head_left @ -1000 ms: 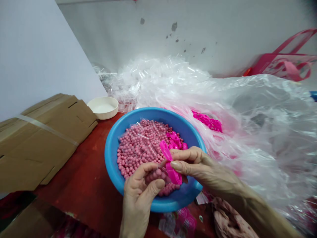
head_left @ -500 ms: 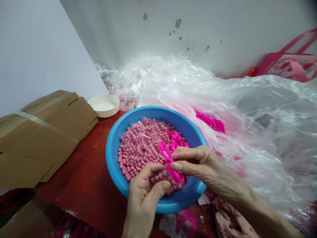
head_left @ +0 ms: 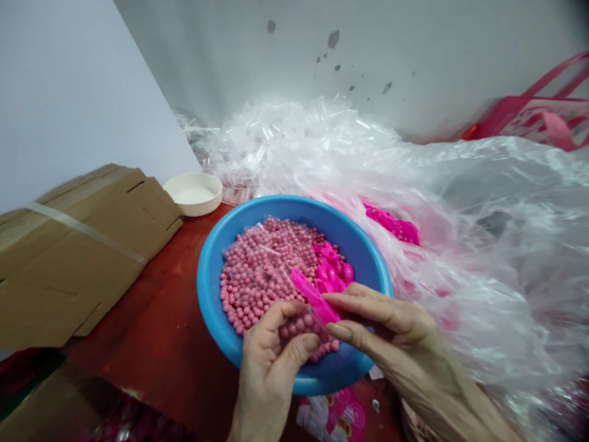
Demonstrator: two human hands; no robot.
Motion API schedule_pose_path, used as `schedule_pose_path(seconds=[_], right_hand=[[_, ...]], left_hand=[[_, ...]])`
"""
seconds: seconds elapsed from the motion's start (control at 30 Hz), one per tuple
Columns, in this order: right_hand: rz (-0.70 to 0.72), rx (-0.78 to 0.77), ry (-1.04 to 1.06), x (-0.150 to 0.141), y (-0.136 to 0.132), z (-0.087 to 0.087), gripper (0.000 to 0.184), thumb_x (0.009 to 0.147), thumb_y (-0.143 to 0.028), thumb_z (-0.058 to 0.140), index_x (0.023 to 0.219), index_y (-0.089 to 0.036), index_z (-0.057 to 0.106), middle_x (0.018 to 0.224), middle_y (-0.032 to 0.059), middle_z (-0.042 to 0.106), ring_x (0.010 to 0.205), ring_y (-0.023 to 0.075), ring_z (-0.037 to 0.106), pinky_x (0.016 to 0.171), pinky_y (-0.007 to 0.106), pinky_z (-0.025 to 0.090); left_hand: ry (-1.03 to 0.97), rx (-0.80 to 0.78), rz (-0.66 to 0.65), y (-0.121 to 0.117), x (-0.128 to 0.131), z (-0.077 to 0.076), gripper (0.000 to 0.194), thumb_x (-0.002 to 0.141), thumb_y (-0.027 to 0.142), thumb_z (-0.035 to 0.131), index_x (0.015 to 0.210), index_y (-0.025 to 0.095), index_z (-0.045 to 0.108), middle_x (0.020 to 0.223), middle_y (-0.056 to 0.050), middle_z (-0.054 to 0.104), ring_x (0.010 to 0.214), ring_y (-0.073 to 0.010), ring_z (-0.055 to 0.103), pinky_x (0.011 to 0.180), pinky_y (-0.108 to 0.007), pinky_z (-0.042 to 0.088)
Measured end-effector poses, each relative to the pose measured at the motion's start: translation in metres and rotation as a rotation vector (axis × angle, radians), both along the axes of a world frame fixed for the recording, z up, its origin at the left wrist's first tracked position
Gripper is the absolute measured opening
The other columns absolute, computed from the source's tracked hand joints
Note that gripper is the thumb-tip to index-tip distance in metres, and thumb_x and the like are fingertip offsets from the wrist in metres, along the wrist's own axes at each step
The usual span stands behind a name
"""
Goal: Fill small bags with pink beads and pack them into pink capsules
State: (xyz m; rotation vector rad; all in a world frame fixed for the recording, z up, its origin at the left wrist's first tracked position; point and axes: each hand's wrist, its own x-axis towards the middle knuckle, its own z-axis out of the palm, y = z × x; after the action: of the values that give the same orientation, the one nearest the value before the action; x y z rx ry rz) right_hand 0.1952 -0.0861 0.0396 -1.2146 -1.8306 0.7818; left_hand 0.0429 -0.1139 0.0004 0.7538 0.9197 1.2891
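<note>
In my left hand [head_left: 271, 362] is a small clear plastic box of pink beads [head_left: 299, 326], pinched between thumb and fingers. My right hand [head_left: 391, 331] has its thumb and fingers on a bright pink plastic cap [head_left: 315, 298], which lies against the end of the box. Both are over a blue basin [head_left: 216, 325]. Loose pink beads [head_left: 239, 301] fill much of the basin, with several clear filled boxes [head_left: 271, 245] lying on top. More pink caps [head_left: 329, 270] are heaped at its right side.
Flattened cardboard boxes [head_left: 87, 258] and a white round dish [head_left: 196, 195] stand left of the basin on the red table [head_left: 151, 331]. Clear plastic pieces [head_left: 294, 135] and a large plastic bag [head_left: 497, 245] spread behind and to the right. A pink bag [head_left: 529, 120] is at the far right.
The pink cap has turned from showing its flat face to nearly edge-on against the box. My right fingers have shifted along it and spread a little; my left hand keeps its hold.
</note>
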Motion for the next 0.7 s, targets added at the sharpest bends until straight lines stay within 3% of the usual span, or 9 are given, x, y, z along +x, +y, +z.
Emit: schedule_pose_path(seconds=[0.2,0.33,0.57,0.7], right_hand=[[-0.032,-0.017,0.034,0.004,-0.007,-0.004,0.013,0.081,-0.03,0.067,0.093,-0.032,0.071,0.073,-0.0019,0.068,0.069,0.0158,0.065,0.061,0.025,0.054],[-0.004,0.096,0.006,0.005,-0.012,-0.007,0.026,0.083,-0.018,0.063,0.105,-0.033,0.066,0.08,-0.0018,0.068,0.069,0.014,0.064,0.061,0.023,0.054],[0.01,0.092,-0.077,0.003,-0.007,-0.005,0.011,0.087,-0.026,0.058,0.096,-0.027,0.065,0.076,0.001,0.067,0.07,0.018,0.066,0.058,0.027,0.053],[0.086,0.105,-0.147,0.003,-0.003,-0.005,0.007,0.088,-0.024,0.054,0.086,-0.023,0.061,0.069,0.0005,0.064,0.057,0.0148,0.06,0.051,0.025,0.048]], left_hand=[[0.189,-0.018,-0.018,0.0,-0.002,-0.003,0.015,0.076,0.012,0.066,0.089,0.02,0.069,0.074,0.0,0.07,0.068,-0.0124,0.065,0.065,-0.019,0.054],[0.253,-0.014,-0.006,-0.001,0.0,-0.004,0.016,0.076,0.017,0.067,0.091,0.019,0.069,0.078,-0.004,0.07,0.072,-0.0175,0.066,0.066,-0.026,0.055],[0.301,0.002,0.038,-0.005,0.0,-0.006,0.017,0.074,0.018,0.068,0.091,0.018,0.069,0.079,-0.005,0.071,0.071,-0.0199,0.066,0.066,-0.029,0.055],[0.404,0.062,0.111,-0.009,0.002,-0.009,0.017,0.075,0.017,0.068,0.091,0.021,0.071,0.083,-0.005,0.071,0.075,-0.0211,0.067,0.069,-0.029,0.055]])
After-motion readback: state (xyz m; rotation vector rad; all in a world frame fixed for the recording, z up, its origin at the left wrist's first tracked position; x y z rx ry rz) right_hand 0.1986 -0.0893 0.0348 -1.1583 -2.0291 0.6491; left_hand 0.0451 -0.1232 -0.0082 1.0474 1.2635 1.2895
